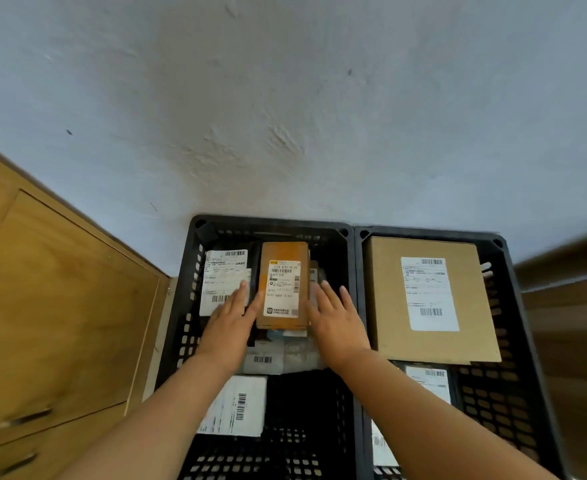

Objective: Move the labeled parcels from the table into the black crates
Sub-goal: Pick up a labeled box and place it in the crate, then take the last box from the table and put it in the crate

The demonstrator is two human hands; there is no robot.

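Both hands are down inside the left crate [195, 271], flanking a small brown box [283, 285] with a white and yellow label. The box lies flat on top of other parcels, its long axis running straight away from the person, toward the wall [285, 98]. The left hand [231, 323] sits just to the box's left, fingers straight and flat, fingertips at its edge. The right hand [335, 320] mirrors it on the right side, fingers spread and relaxed, nothing pinched. So the box is dead centre between the two, equally close to both. It looks settled in place. In the right crate [513, 341] a big flat carton [430, 299] already lies label-up. The tabletop isn't in view, so the next parcel must lie somewhere outside this view.
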